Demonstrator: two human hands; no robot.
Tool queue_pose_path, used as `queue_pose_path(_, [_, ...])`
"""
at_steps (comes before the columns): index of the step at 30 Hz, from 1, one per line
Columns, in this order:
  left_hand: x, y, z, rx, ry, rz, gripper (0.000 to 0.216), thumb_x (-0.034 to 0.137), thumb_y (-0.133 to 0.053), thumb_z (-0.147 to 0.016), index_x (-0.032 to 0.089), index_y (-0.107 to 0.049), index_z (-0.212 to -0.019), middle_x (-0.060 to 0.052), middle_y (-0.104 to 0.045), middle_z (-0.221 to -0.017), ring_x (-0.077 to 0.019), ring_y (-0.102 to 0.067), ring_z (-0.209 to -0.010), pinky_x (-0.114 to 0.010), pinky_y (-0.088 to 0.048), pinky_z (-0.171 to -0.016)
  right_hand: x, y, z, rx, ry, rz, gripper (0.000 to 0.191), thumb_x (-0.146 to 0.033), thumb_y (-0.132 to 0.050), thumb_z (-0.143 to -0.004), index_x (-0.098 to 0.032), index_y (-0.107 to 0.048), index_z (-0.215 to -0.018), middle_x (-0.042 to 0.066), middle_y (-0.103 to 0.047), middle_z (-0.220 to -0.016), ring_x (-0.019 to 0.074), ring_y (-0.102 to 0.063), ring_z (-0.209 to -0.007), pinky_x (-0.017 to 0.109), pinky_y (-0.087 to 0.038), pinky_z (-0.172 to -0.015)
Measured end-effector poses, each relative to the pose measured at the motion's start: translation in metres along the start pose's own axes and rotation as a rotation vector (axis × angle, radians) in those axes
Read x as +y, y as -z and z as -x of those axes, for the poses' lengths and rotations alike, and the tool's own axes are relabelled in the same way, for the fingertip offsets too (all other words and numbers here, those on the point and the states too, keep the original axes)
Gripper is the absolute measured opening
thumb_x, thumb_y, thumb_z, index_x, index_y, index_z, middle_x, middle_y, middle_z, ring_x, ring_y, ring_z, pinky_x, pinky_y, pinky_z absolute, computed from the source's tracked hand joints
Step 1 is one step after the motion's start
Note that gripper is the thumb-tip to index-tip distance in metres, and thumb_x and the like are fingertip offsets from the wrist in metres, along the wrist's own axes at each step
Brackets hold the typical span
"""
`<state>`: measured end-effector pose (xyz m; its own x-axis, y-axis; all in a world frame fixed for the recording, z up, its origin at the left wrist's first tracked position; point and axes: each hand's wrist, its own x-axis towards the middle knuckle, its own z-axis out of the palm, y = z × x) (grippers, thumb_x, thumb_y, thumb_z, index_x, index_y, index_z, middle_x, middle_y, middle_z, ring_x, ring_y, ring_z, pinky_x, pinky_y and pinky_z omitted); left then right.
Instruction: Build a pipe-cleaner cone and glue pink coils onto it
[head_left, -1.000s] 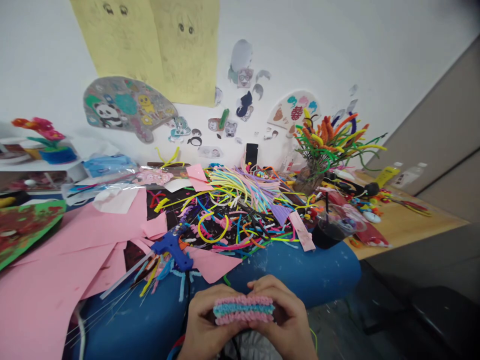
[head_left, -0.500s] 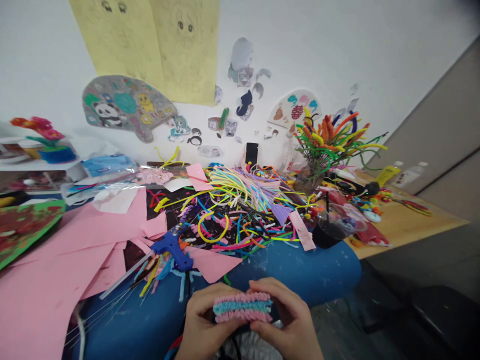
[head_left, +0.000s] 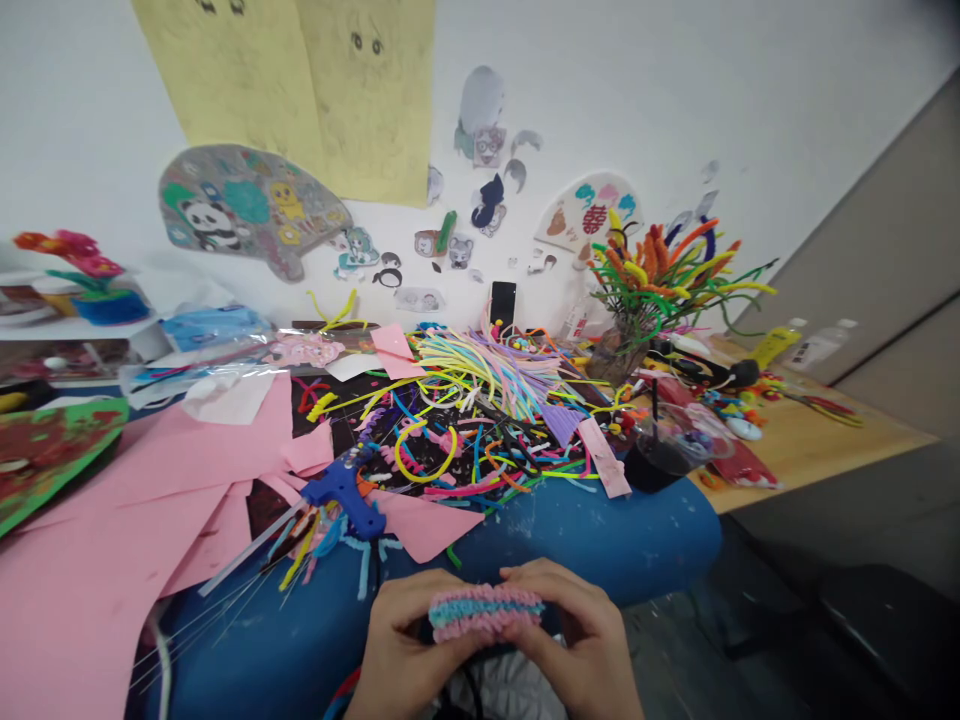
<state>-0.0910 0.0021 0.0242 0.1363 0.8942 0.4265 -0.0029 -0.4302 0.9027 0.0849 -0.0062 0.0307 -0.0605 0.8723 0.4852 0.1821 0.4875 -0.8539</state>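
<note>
A small fuzzy piece made of pink and blue pipe cleaners [head_left: 486, 609] is held up in front of me, near the table's front edge. Its layers run pink, blue, pink from top to bottom. My left hand [head_left: 409, 640] grips its left end, thumb below and fingers above. At the other end my right hand [head_left: 574, 630] pinches it, the thumb pressing on the lower pink layer. The far side of the piece is hidden. Beyond the hands lie a blue glue gun [head_left: 346, 495] and a pink sheet scrap [head_left: 427, 522].
Loose coloured pipe cleaners [head_left: 480, 375] cover the table's middle. Large pink sheets [head_left: 82, 580] spread at the left. A cup of dark liquid [head_left: 660, 455] with a straw stands near the front edge. Behind it is a vase of pipe-cleaner flowers [head_left: 619, 345]. Two bottles [head_left: 821, 345] stand at right.
My right thumb has moved up onto the lower pink layer, and the layers look pressed closer together at the right end. The piece stays between both hands.
</note>
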Motion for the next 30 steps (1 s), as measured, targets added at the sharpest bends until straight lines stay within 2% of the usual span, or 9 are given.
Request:
queue_pose_path(4, [-0.0025, 0.0005, 0.0028, 0.052, -0.052, 0.010, 0.031, 0.049, -0.077, -0.072, 0.023, -0.080, -0.090, -0.006, -0.079, -0.078, -0.0202, -0.073, -0.069, -0.022, -0.057, -0.065, -0.0005, 0.0012, 0.0010, 0.002, -0.012, 0.005, 0.011, -0.036, -0.077, -0.080, -0.029, -0.078, -0.088, 0.004, -0.078, -0.082, 0.0202, -0.073, -0.079, 0.025, -0.056, -0.072])
queue_pose_path(6, [-0.0040, 0.0024, 0.0039, 0.071, -0.070, -0.020, 0.034, 0.053, -0.073, -0.075, 0.025, -0.080, -0.094, -0.006, -0.079, -0.084, -0.0204, -0.074, -0.075, -0.021, -0.056, -0.071, -0.0011, 0.0018, 0.0016, 0.005, -0.025, 0.007, 0.012, -0.037, -0.077, -0.080, -0.029, -0.078, -0.088, 0.003, -0.078, -0.082, 0.0200, -0.073, -0.080, 0.025, -0.056, -0.072])
queue_pose_path(11, [-0.0036, 0.0062, 0.0019, -0.002, -0.084, -0.055, 0.017, 0.036, -0.069, -0.084, 0.025, -0.080, -0.092, -0.003, -0.079, -0.080, -0.0170, -0.074, -0.071, -0.018, -0.055, -0.069, -0.0003, 0.0011, 0.0023, 0.015, -0.019, 0.007, 0.012, -0.036, -0.078, -0.079, -0.028, -0.078, -0.088, 0.004, -0.078, -0.082, 0.0194, -0.073, -0.079, 0.024, -0.056, -0.071])
queue_pose_path(19, [-0.0011, 0.0064, 0.0020, 0.018, -0.174, -0.105, 0.016, 0.020, -0.067, -0.085, 0.024, -0.079, -0.093, -0.002, -0.079, -0.079, -0.0139, -0.072, -0.066, -0.017, -0.054, -0.065, 0.0005, -0.0029, 0.0036, 0.016, -0.012, -0.008, 0.009, -0.032, -0.077, -0.080, -0.027, -0.078, -0.087, 0.003, -0.078, -0.082, 0.0170, -0.073, -0.077, 0.021, -0.055, -0.071])
queue_pose_path(23, [0.0021, 0.0066, 0.0031, 0.029, -0.166, -0.129, 0.017, 0.019, -0.066, -0.085, 0.025, -0.079, -0.093, 0.000, -0.078, -0.075, -0.0117, -0.071, -0.063, -0.014, -0.053, -0.063, 0.0022, -0.0040, 0.0033, 0.017, -0.013, -0.024, 0.010, -0.032, -0.077, -0.080, -0.027, -0.077, -0.088, 0.003, -0.078, -0.082, 0.0170, -0.072, -0.075, 0.021, -0.056, -0.070])
queue_pose_path(26, [0.0001, 0.0045, 0.0035, 0.051, -0.123, -0.086, 0.016, 0.028, -0.071, -0.083, 0.028, -0.078, -0.098, 0.001, -0.079, -0.081, -0.0127, -0.073, -0.070, -0.014, -0.055, -0.069, 0.0038, -0.0041, 0.0035, 0.043, -0.015, -0.029, 0.010, -0.032, -0.076, -0.080, -0.027, -0.077, -0.090, 0.003, -0.077, -0.083, 0.0173, -0.073, -0.078, 0.021, -0.056, -0.072])
queue_pose_path(28, [-0.0022, 0.0023, 0.0037, 0.044, -0.082, -0.046, 0.033, 0.035, -0.080, -0.074, 0.030, -0.075, -0.106, 0.000, -0.079, -0.093, -0.0160, -0.075, -0.081, -0.016, -0.056, -0.077, 0.0047, -0.0041, 0.0038, 0.064, -0.016, -0.032, 0.011, -0.031, -0.076, -0.081, -0.028, -0.077, -0.092, 0.003, -0.077, -0.085, 0.0171, -0.073, -0.081, 0.020, -0.056, -0.074])
queue_pose_path(30, [-0.0034, 0.0004, 0.0035, 0.032, -0.044, -0.047, 0.044, 0.032, -0.086, -0.066, 0.031, -0.075, -0.108, 0.000, -0.079, -0.098, -0.0178, -0.075, -0.087, -0.018, -0.056, -0.081, 0.0056, -0.0043, 0.0045, 0.078, -0.016, -0.045, 0.011, -0.032, -0.076, -0.082, -0.029, -0.077, -0.093, 0.002, -0.077, -0.086, 0.0162, -0.073, -0.082, 0.019, -0.056, -0.076])
